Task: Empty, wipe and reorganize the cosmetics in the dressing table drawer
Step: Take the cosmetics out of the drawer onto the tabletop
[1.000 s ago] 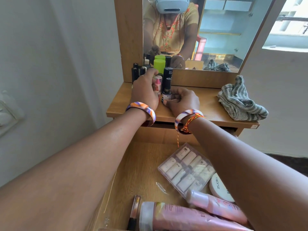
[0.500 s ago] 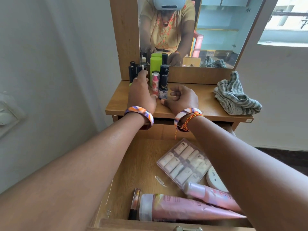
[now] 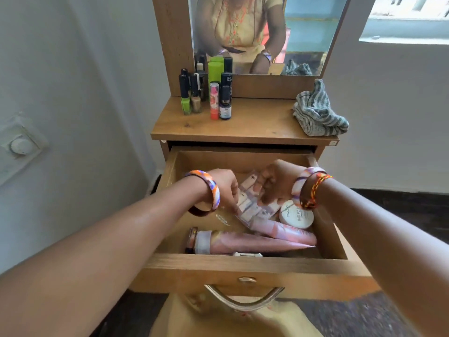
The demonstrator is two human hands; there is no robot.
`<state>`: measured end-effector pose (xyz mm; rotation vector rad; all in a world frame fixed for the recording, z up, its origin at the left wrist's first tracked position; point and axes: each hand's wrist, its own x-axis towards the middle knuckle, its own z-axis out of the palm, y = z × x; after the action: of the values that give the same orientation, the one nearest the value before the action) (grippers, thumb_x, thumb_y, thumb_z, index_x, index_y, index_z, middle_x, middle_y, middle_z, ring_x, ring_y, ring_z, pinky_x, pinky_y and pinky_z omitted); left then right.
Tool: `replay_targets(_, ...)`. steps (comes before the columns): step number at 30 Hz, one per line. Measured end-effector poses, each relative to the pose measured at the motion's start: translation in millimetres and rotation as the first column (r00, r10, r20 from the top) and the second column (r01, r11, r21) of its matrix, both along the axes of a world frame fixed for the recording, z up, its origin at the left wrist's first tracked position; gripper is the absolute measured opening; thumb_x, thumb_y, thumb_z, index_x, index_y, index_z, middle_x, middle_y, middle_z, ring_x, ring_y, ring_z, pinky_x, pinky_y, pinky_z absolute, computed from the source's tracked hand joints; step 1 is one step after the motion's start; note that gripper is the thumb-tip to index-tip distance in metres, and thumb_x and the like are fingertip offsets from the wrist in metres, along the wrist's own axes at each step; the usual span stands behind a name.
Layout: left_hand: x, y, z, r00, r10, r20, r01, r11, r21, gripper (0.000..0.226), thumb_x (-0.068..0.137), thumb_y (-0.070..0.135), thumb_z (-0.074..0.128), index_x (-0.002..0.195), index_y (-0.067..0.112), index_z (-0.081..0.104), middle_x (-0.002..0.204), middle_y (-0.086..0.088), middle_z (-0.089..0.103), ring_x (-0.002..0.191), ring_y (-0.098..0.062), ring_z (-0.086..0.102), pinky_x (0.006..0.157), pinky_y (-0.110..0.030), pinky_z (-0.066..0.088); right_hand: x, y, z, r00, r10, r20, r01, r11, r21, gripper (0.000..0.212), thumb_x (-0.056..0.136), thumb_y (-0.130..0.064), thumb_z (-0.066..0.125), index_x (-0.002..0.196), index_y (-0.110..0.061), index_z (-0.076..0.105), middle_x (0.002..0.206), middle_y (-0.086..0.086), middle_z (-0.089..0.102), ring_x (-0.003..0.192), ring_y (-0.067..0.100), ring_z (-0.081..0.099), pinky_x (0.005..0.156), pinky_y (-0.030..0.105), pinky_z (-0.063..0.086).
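Note:
The dressing table drawer [image 3: 243, 266] is pulled out toward me. Inside lie a clear plastic case of nail tips [image 3: 251, 207], a white round jar [image 3: 297, 216], two pink tubes [image 3: 257, 243] and a slim dark stick [image 3: 192, 239]. My left hand [image 3: 224, 188] reaches down into the drawer, and its fingertips pinch the left edge of the case. Opposite it, my right hand [image 3: 277, 181] curls its fingers over the case's far end. Several nail polish bottles and sprays [image 3: 211, 96] stand in a group at the back left of the tabletop [image 3: 243, 127].
A striped grey cloth [image 3: 318, 113] lies crumpled on the right of the tabletop. The mirror [image 3: 262, 32] rises behind it. A wall stands close on the left. The drawer's metal handle [image 3: 243, 299] hangs just above my lap.
Both hands left the bottles on the tabletop and came down into the drawer onto the clear case. The camera tilted down, so the whole drawer shows.

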<state>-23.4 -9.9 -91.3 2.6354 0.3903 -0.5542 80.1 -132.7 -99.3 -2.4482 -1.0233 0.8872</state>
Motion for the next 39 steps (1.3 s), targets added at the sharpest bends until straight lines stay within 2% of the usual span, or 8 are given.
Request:
replay_targets(4, -1, -6, -12, 0.997, -0.008, -0.078, 0.016, 0.994, 0.106, 0.018, 0.078, 0.021, 0.073, 0.09, 0.008, 0.068, 0.087, -0.008, 0.066, 0.076, -0.021, 0.057, 0.072, -0.03, 0.05, -18, -22, -5, 0.966, 0.229, 0.121, -0.191, 0.946, -0.264, 0.031, 0.067, -0.022, 0.08, 0.097, -0.022, 0.071, 0.09, 0.001, 0.071, 0.081, 0.023, 0.067, 0.071, 0.03, 0.055)
replay_targets(10, -1, -12, -6, 0.999, -0.031, -0.026, 0.034, 0.992, 0.118, 0.015, 0.082, 0.012, 0.068, 0.096, 0.005, 0.068, 0.088, -0.003, 0.061, 0.079, -0.017, 0.055, 0.072, -0.027, 0.05, -33, -31, -8, 0.924, 0.313, 0.22, -0.228, 0.912, -0.342, 0.038, 0.076, -0.025, 0.072, 0.113, -0.019, 0.066, 0.112, 0.003, 0.067, 0.102, 0.022, 0.063, 0.088, 0.035, 0.054)
replay_targets(18, 5, -14, 17, 0.971, 0.13, 0.2, -0.095, 0.98, -0.176, 0.052, 0.07, 0.03, 0.08, 0.112, 0.011, 0.057, 0.105, -0.005, 0.064, 0.09, -0.02, 0.061, 0.073, -0.03, 0.05, -9, -25, 35, 0.998, -0.055, -0.037, 0.061, 0.976, 0.208, 0.022, 0.082, -0.007, 0.063, 0.101, 0.003, 0.063, 0.092, 0.027, 0.063, 0.076, 0.025, 0.054, 0.07, 0.037, 0.047)
replay_targets(23, 22, -9, 31, 0.783, 0.349, 0.515, -0.276, 0.937, -0.217, 0.07, 0.07, 0.028, 0.08, 0.13, 0.016, 0.044, 0.125, -0.004, 0.055, 0.11, -0.02, 0.055, 0.087, -0.031, 0.047, 5, -15, 76, 0.804, -0.339, -0.489, 0.595, 0.478, 0.646, 0.023, 0.079, 0.008, 0.062, 0.078, -0.013, 0.053, 0.09, 0.009, 0.057, 0.084, 0.024, 0.065, 0.066, 0.032, 0.061)
replay_targets(27, 42, -6, 35, 0.671, 0.374, 0.64, -0.345, 0.922, -0.177, 0.065, 0.077, 0.02, 0.075, 0.133, 0.011, 0.043, 0.13, -0.008, 0.052, 0.117, -0.024, 0.053, 0.097, -0.034, 0.048, 22, 11, 59, 0.637, -0.64, -0.429, 0.68, 0.206, 0.703, 0.021, 0.072, -0.002, 0.065, 0.069, -0.02, 0.054, 0.079, 0.003, 0.062, 0.073, 0.021, 0.069, 0.068, 0.036, 0.061)
replay_targets(31, 56, -6, 31, 0.734, 0.305, 0.607, -0.252, 0.952, -0.173, 0.047, 0.083, 0.007, 0.065, 0.127, 0.008, 0.049, 0.125, -0.008, 0.057, 0.114, -0.024, 0.056, 0.097, -0.034, 0.047, 22, 37, 41, 0.617, -0.757, -0.216, 0.608, 0.284, 0.742, 0.016, 0.078, -0.018, 0.064, 0.094, -0.02, 0.068, 0.09, 0.002, 0.067, 0.086, 0.017, 0.063, 0.083, 0.024, 0.052)
replay_targets(36, 71, 4, 32, 0.749, 0.31, 0.586, -0.219, 0.95, -0.222, 0.029, 0.088, 0.004, 0.052, 0.116, 0.001, 0.054, 0.113, -0.018, 0.064, 0.106, -0.034, 0.06, 0.085, -0.037, 0.049, 19, 73, 35, 0.746, -0.64, -0.183, 0.542, 0.424, 0.726, 0.027, 0.088, -0.017, 0.051, 0.109, -0.013, 0.067, 0.106, 0.016, 0.07, 0.101, 0.032, 0.065, 0.092, 0.042, 0.052)
replay_targets(39, 77, 15, 31, 0.749, 0.357, 0.558, -0.215, 0.928, -0.305, 0.028, 0.086, 0.004, 0.054, 0.115, 0.0, 0.056, 0.112, -0.019, 0.065, 0.104, -0.035, 0.062, 0.086, -0.044, 0.053, 26, 80, 33, 0.755, -0.65, -0.09, 0.497, 0.477, 0.724, 0.028, 0.091, -0.021, 0.051, 0.113, -0.018, 0.067, 0.11, 0.014, 0.069, 0.106, 0.029, 0.063, 0.094, 0.034, 0.05)
